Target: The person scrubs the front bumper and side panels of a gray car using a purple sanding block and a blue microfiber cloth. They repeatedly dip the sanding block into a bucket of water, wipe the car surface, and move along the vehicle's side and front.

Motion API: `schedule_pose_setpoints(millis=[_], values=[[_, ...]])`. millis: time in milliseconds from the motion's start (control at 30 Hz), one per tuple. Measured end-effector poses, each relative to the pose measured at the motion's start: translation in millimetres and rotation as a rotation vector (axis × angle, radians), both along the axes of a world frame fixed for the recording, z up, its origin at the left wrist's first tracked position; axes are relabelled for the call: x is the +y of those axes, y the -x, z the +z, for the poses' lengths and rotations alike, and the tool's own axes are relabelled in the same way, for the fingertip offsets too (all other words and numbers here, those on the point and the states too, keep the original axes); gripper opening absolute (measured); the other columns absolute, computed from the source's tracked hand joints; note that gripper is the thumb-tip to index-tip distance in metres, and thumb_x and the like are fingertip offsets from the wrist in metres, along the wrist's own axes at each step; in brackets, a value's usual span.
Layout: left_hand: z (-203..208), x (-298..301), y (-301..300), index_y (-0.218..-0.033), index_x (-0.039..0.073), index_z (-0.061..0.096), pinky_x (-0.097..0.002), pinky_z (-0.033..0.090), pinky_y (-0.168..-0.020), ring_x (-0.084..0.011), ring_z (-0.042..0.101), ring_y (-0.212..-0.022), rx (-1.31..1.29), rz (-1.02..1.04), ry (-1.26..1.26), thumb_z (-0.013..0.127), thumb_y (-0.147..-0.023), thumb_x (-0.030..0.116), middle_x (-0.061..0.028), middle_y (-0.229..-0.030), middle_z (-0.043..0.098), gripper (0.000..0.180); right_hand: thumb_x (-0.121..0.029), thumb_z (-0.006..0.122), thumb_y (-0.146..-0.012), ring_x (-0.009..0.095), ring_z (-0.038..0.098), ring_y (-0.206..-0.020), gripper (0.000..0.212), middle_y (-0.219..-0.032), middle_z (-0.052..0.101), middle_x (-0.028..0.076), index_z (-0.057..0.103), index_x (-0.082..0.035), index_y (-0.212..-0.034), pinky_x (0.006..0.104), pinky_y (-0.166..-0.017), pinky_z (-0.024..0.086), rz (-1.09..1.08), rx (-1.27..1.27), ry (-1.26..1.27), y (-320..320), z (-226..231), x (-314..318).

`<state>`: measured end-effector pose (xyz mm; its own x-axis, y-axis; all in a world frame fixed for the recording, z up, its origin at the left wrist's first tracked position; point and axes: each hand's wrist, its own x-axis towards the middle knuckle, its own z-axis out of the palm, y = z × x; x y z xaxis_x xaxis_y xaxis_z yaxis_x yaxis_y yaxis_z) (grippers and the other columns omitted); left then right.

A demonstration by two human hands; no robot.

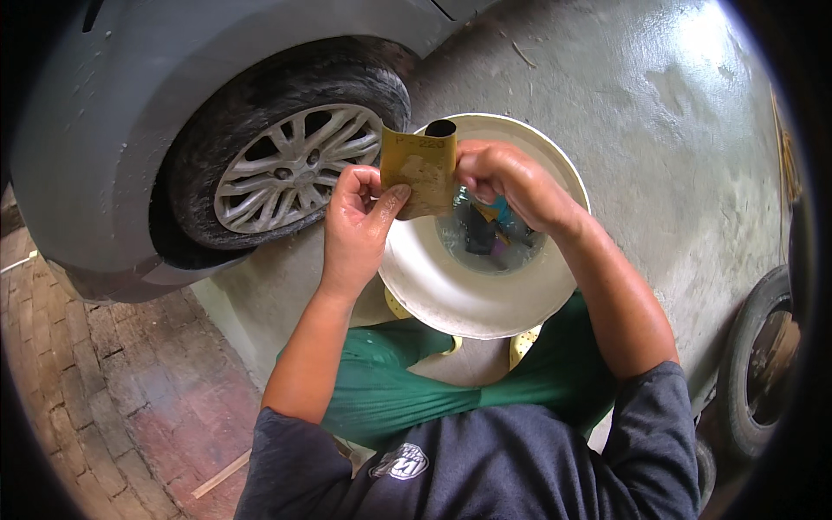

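Note:
A piece of sandpaper [418, 169] with a yellow-brown, worn backing is held up above a basin [468, 322]. One upper corner of it curls over and shows its black face. My left hand [355, 221] pinches the sheet at its lower left, thumb on the backing and fingers behind. At the right edge of the sheet, my right hand [516, 184] is closed, its fingertips against that edge and partly hidden. The round off-white basin holds cloudy water [511, 262], in which dark, blue, orange and purple pieces lie, partly covered by my right hand.
A grey car [130, 130] with a dirty wheel [299, 165] stands close on the left. Old tyres [752, 364] lean at the far right. Beneath are a wet concrete floor [667, 173] and brick paving [78, 390], with a wooden strip [223, 474] on the lower left.

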<state>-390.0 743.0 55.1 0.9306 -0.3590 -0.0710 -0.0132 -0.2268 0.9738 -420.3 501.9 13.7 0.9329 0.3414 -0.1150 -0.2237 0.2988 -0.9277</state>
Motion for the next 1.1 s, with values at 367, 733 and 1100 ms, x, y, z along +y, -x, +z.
schedule_pose_setpoints(millis=[367, 733, 1100], values=[[12, 6, 1, -0.113, 0.006, 0.053, -0.0277, 0.058, -0.079, -0.0096, 0.065, -0.09, 0.261, 0.027, 0.133, 0.068, -0.1, 0.002, -0.0055, -0.104, 0.066, 0.02, -0.024, 0.078, -0.094, 0.013, 0.067, -0.095, 0.041, -0.107, 0.072, 0.009, 0.06, 0.001, -0.121, 0.0315, -0.087, 0.054, -0.194, 0.037, -0.094, -6, 2, 5], [20, 12, -6, -0.122, 0.001, 0.057, -0.0244, 0.058, -0.066, -0.01, 0.069, -0.084, 0.309, -0.008, 0.007, 0.064, -0.104, 0.013, -0.0068, -0.104, 0.071, 0.022, -0.027, 0.075, -0.099, 0.01, 0.069, -0.087, 0.034, -0.101, 0.073, 0.004, 0.062, -0.003, -0.12, 0.0278, -0.076, 0.056, -0.106, 0.075, 0.223, -13, 4, -7], [11, 15, -4, -0.128, 0.007, 0.062, -0.0275, 0.061, -0.067, -0.0127, 0.068, -0.089, 0.424, 0.097, 0.241, 0.056, -0.107, 0.014, -0.0049, -0.109, 0.071, 0.023, -0.013, 0.061, -0.102, 0.012, 0.069, -0.088, 0.017, -0.106, 0.071, 0.007, 0.069, -0.003, -0.113, 0.0318, -0.082, 0.058, -0.132, 0.145, -0.298, -6, -5, -6]])
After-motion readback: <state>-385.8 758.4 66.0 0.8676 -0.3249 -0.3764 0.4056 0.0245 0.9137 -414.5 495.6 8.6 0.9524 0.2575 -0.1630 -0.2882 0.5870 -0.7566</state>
